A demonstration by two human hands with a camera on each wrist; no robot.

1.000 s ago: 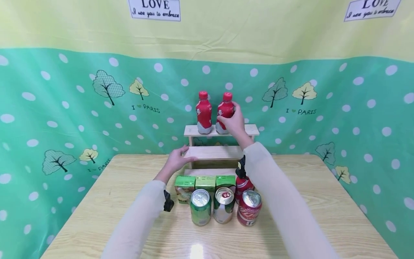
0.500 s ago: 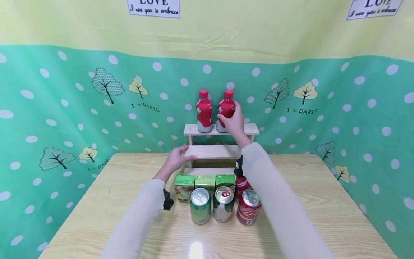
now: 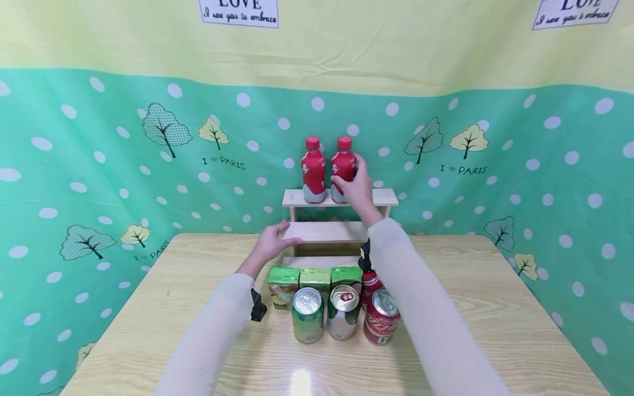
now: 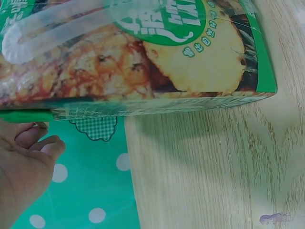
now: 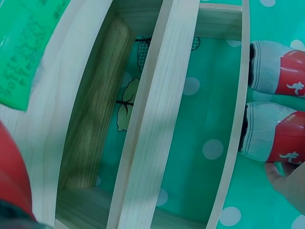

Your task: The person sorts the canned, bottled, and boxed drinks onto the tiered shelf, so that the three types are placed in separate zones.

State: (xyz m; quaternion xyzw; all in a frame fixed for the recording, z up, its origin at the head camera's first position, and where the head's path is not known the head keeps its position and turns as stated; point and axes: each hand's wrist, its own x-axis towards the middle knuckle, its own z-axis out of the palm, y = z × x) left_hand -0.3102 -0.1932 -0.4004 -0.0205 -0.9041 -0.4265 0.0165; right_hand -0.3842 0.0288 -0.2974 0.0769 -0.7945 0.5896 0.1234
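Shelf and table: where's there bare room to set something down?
The table has bare patches outside each sleeve, and in front of the cans. The middle board is bare right of the left hand. Crowded: the shelf's foot, with boxes, cans and a red bottle, and the top board around two bottles and the right hand.

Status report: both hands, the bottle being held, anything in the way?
Left hand holding middle shelf, left end. Right hand gripping right-hand red bottle, upright on top shelf. Other red bottle close on its left, gap between. Nothing visibly blocking.
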